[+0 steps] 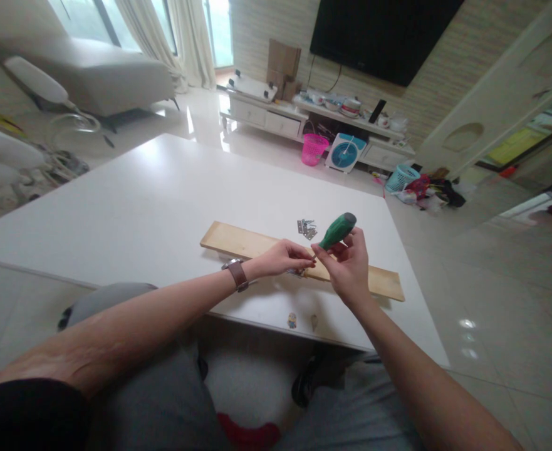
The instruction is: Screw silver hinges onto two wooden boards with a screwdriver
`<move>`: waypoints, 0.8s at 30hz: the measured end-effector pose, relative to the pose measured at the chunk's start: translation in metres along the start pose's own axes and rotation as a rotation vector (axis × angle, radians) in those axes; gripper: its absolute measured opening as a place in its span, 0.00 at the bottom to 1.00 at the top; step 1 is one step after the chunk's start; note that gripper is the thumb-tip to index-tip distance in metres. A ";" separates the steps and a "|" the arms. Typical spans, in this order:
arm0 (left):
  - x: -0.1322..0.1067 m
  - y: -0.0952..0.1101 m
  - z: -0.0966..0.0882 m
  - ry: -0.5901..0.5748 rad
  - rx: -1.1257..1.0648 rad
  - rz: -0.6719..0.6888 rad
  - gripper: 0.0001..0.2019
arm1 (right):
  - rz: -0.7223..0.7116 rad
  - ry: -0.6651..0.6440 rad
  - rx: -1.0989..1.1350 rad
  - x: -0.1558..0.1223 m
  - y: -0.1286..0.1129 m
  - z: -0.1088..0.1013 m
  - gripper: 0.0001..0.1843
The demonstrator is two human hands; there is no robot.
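My right hand (348,266) is wrapped around a screwdriver with a green handle (338,230), held tilted with its tip pointing down toward my left fingers. My left hand (282,257) is pinched at the screwdriver's tip; whatever it pinches is too small to make out. A watch with a brown strap sits on my left wrist. Both hands hover over a long wooden board (238,241) lying flat on the white table (153,207). A small metal piece (296,272) lies on the board under my left hand. A small pile of metal hinges and screws (306,228) lies just beyond the board.
Two small stickers show on the table's near edge (302,322). Beyond the table are a pink basket (314,149), a blue fan (345,152), a low TV cabinet and a teal basket (401,177). A white sofa stands at the far left. My knees are under the table's near edge.
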State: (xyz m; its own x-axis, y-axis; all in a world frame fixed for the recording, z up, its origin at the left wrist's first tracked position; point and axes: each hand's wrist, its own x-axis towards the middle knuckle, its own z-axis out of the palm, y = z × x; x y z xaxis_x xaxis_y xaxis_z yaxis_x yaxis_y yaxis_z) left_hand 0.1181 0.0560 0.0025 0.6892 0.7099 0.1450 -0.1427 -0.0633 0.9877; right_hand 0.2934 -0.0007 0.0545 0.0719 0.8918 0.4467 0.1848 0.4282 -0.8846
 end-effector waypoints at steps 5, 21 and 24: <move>0.001 -0.002 0.000 0.034 0.015 -0.017 0.25 | -0.012 -0.047 0.043 -0.002 -0.002 -0.001 0.24; -0.001 0.003 0.000 0.014 0.056 0.006 0.24 | 0.009 -0.040 0.028 -0.002 -0.004 0.000 0.25; -0.002 0.003 0.000 0.021 0.058 0.004 0.22 | 0.022 -0.012 0.022 -0.002 -0.006 0.001 0.25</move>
State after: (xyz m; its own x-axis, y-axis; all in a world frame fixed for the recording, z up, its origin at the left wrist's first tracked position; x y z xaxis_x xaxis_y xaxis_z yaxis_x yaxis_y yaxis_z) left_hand 0.1164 0.0550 0.0049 0.6735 0.7242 0.1482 -0.1034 -0.1062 0.9889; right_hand 0.2916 -0.0048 0.0584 0.0643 0.9027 0.4255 0.1620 0.4113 -0.8970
